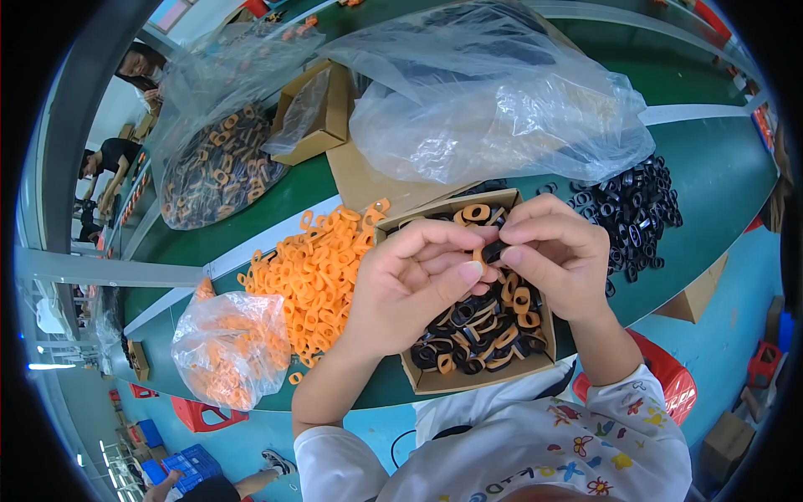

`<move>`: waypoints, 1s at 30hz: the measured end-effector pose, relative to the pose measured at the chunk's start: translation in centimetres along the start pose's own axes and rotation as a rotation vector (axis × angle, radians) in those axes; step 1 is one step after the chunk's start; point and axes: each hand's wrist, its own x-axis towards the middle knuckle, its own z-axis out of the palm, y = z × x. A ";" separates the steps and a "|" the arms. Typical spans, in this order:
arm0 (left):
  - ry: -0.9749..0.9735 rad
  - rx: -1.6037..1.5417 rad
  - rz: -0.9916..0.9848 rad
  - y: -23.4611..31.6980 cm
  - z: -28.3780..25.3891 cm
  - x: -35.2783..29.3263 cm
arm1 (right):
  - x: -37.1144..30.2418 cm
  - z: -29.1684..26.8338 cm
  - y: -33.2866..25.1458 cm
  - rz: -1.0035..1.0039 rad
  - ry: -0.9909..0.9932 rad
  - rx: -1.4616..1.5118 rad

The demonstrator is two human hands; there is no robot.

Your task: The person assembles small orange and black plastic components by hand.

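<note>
Over an open cardboard box [489, 381] my two hands meet, fingers pinched close together. Between thumb and fingers, my left hand [397, 289] grips a small orange oval ring [480, 258]. My right hand [570, 263] pinches a small black oval ring [494, 250] against the orange one; whether the two are joined I cannot tell. Below them, the box holds many black-and-orange ring pieces [468, 330]. A heap of loose orange rings [314, 280] lies to the left of my left hand, and a heap of black rings [640, 213] spreads beyond my right hand.
A clear bag of orange rings [230, 343] sits at the table's near left. Farther back are a bag of mixed pieces [222, 167], a small cardboard box [322, 125] and a large plastic bag [502, 109]. A red stool [661, 372] stands at right. Other people work at far left.
</note>
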 end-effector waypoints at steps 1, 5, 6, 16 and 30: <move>0.006 -0.050 -0.040 0.1 -0.1 0.1 | 0.0 -0.1 0.1 0.000 0.002 -0.001; -0.008 -0.105 -0.050 0.0 -0.2 0.2 | 0.1 -0.4 0.1 -0.008 -0.044 0.039; -0.002 -0.077 -0.027 -0.1 -0.2 0.2 | 0.2 -0.4 0.0 -0.017 -0.067 0.006; -0.039 -0.047 0.042 -1.0 -0.6 0.3 | 0.1 -0.1 -0.2 -0.008 -0.044 0.002; 0.043 0.164 0.231 -1.4 0.0 -0.4 | 0.1 1.4 -0.3 -0.053 0.119 -0.124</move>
